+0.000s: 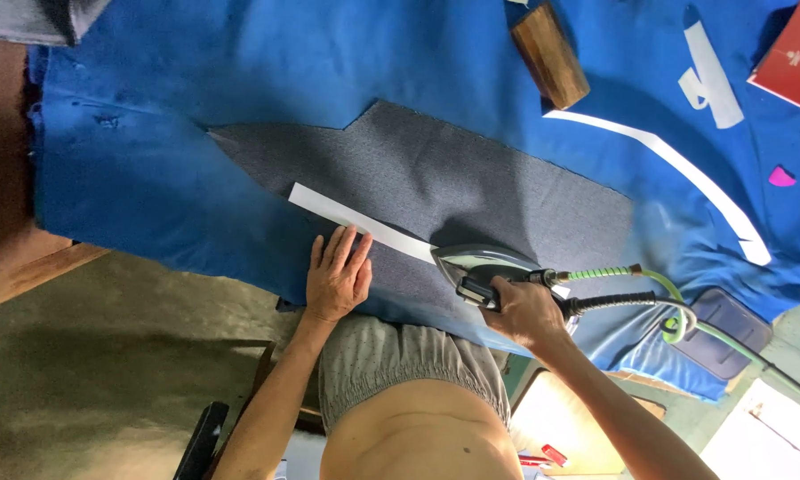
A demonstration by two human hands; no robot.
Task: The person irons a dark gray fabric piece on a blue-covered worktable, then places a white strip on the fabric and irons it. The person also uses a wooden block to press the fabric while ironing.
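Table [151, 133] is covered with a blue cloth, which hangs over the near edge. A bare wooden edge shows at far left [9, 240], with grey-green floor [107, 356] below it.

Around the work: a wooden block [549, 55] at the top, a long curved white strip [676, 164] to the right of it, a shorter white piece [709, 71] above that, a red booklet [791, 58] in the top right corner and 3 pink chips [782, 176] by the right edge. A dark blue-grey pad [724, 331] lies at the near right corner. Nothing blocks the work area.

The grey fabric piece [453, 187] lies flat on the blue cloth at centre. A straight white strip [364, 222] runs diagonally across its near part.

My left hand [338, 277] lies flat, fingers spread slightly, palm down on the grey fabric, fingertips touching the near edge of the white strip. It holds nothing.

My right hand [526, 311] has its fingers wrapped around the handle of the steam iron [489, 265]. The iron sits sole down on the grey fabric, its tip on the right end of the white strip, just beside my left hand. A green hose and a black cord [649, 289] trail off to the right from the back of the iron.
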